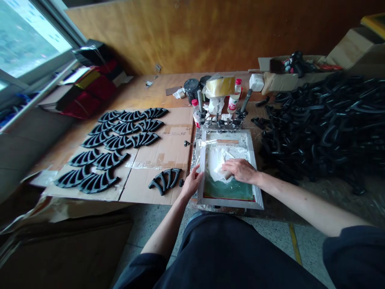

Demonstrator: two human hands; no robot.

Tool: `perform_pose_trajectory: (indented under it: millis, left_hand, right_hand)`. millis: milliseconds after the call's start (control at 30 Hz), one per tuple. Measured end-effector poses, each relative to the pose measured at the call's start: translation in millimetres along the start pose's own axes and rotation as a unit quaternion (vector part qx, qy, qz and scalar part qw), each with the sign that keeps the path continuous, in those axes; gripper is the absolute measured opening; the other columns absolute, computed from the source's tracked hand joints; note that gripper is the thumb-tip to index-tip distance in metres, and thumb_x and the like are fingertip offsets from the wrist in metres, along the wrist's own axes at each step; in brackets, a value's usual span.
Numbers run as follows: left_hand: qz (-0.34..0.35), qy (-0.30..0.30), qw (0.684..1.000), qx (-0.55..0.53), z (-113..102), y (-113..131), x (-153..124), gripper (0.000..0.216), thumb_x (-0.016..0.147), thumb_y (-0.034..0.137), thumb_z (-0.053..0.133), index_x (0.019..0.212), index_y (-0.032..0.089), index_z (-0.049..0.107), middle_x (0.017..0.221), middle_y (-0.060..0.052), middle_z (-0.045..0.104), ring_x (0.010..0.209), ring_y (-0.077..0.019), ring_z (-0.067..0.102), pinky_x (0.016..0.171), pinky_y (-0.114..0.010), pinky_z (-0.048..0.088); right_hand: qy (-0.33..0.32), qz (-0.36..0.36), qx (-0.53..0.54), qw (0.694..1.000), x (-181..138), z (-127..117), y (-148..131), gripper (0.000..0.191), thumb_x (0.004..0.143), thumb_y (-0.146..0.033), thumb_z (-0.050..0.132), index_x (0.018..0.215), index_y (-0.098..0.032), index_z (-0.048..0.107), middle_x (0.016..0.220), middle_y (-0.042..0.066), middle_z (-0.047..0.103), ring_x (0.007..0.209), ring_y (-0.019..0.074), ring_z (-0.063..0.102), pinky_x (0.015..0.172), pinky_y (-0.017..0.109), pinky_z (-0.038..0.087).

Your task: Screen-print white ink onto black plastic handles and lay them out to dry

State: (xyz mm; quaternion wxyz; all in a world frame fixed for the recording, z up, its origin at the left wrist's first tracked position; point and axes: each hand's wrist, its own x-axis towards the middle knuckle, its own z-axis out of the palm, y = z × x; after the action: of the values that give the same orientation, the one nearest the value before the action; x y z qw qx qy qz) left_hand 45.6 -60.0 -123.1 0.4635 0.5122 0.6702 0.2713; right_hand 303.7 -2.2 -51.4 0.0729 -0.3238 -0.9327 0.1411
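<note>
A screen-printing frame (258, 202) with a metal border lies flat in front of me, its greenish mesh (222, 190) partly covered by thick white ink (214, 162). My right hand (242, 170) is closed around a small greyish squeegee (227, 175), pressed into the ink near the middle of the mesh. At the frame's left edge rests my left hand (192, 182), fingers apart and touching or very near the border. Just left of it, a few curved black plastic parts (165, 180) lie side by side on the cardboard (159, 156). Whatever is under the frame is hidden.
Rows of similar black parts (104, 158) cover the cardboard at left. A large heap of black parts (325, 124) fills the right side. Behind the frame stand clamps (240, 114), red-capped bottles (234, 98) and a dark can (191, 90). An open carton (313, 76) sits behind the heap.
</note>
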Motion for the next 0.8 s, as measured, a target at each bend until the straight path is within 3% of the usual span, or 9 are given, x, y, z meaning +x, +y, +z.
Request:
perform_pose_trajectory:
  millis: [67, 133, 233, 300, 433, 567, 700, 800]
  left_hand:
    - [0.002, 0.002, 1.000, -0.004, 0, 1, 0, 0.058, 0.086, 0.052, 0.054, 0.138, 0.028, 0.050, 0.086, -0.002, 0.067, 0.075, -0.0168, 0.060, 0.067, -0.026, 0.043]
    - [-0.001, 0.008, 1.000, -0.014, 0, 3, -1, 0.057, 0.085, 0.051, 0.055, 0.136, 0.027, 0.052, 0.084, -0.002, 0.066, 0.073, -0.0165, 0.059, 0.065, -0.026, 0.042]
    - [-0.007, 0.014, 0.999, -0.034, -1, 8, -3, 0.057, 0.083, 0.049, 0.058, 0.134, 0.025, 0.054, 0.079, -0.001, 0.065, 0.069, -0.0155, 0.058, 0.063, -0.025, 0.042]
    - [-0.009, 0.013, 0.999, -0.045, -2, 11, -4, 0.057, 0.082, 0.048, 0.059, 0.134, 0.024, 0.054, 0.076, 0.000, 0.063, 0.067, -0.0147, 0.057, 0.062, -0.024, 0.042]
    - [-0.014, 0.012, 0.998, -0.053, -3, 15, -6, 0.057, 0.081, 0.048, 0.060, 0.133, 0.024, 0.055, 0.073, 0.001, 0.061, 0.063, -0.0132, 0.054, 0.059, -0.024, 0.041]
    - [-0.012, -0.005, 0.998, -0.056, -6, 19, -7, 0.060, 0.082, 0.050, 0.059, 0.135, 0.023, 0.053, 0.067, 0.003, 0.056, 0.058, -0.0113, 0.049, 0.054, -0.022, 0.037]
    - [0.003, -0.045, 0.994, -0.097, -21, 38, -15, 0.068, 0.084, 0.056, 0.056, 0.143, 0.024, 0.043, 0.064, 0.005, 0.052, 0.051, -0.0091, 0.043, 0.048, -0.021, 0.033]
    - [0.024, -0.027, 0.989, -0.144, -34, 66, -23, 0.063, 0.085, 0.064, 0.050, 0.133, 0.023, 0.054, 0.062, 0.004, 0.052, 0.050, -0.0088, 0.043, 0.048, -0.020, 0.033]
  right_hand:
    - [-0.031, -0.022, 0.014, 0.999, -6, -8, 3, 0.035, 0.075, 0.000, 0.051, 0.092, -0.024, 0.070, 0.088, 0.001, 0.069, 0.086, 0.0173, 0.061, 0.071, 0.025, 0.040]
    - [-0.035, 0.004, 0.025, 0.999, 1, -13, 5, 0.026, 0.074, -0.005, 0.056, 0.084, -0.025, 0.069, 0.082, -0.002, 0.068, 0.081, 0.0166, 0.061, 0.067, 0.024, 0.040]
    - [0.036, 0.038, 0.016, 0.998, 11, -6, -1, 0.022, 0.078, -0.008, 0.056, 0.087, -0.023, 0.070, 0.087, 0.001, 0.070, 0.085, 0.0182, 0.062, 0.069, 0.026, 0.042]
    - [0.079, 0.013, -0.002, 0.997, 7, 7, -7, 0.031, 0.080, -0.003, 0.050, 0.096, -0.020, 0.070, 0.099, 0.005, 0.071, 0.091, 0.0200, 0.062, 0.074, 0.029, 0.045]
    - [0.070, -0.042, 0.014, 0.997, -17, 20, -13, 0.038, 0.077, -0.001, 0.049, 0.104, -0.020, 0.069, 0.105, 0.006, 0.071, 0.090, 0.0194, 0.064, 0.077, 0.030, 0.048]
    - [0.064, 0.032, 0.039, 0.997, 6, -2, -7, 0.027, 0.084, -0.015, 0.060, 0.107, -0.026, 0.069, 0.095, 0.001, 0.071, 0.083, 0.0173, 0.065, 0.072, 0.026, 0.048]
    - [0.130, 0.153, 0.016, 0.980, 54, -38, 13, 0.056, 0.084, -0.029, 0.068, 0.137, -0.032, 0.052, 0.109, 0.002, 0.069, 0.087, 0.0199, 0.064, 0.074, 0.030, 0.049]
    - [0.204, 0.205, 0.034, 0.957, 51, -65, 50, 0.052, 0.087, -0.036, 0.064, 0.137, -0.029, 0.053, 0.101, 0.005, 0.069, 0.078, 0.0188, 0.063, 0.072, 0.032, 0.049]
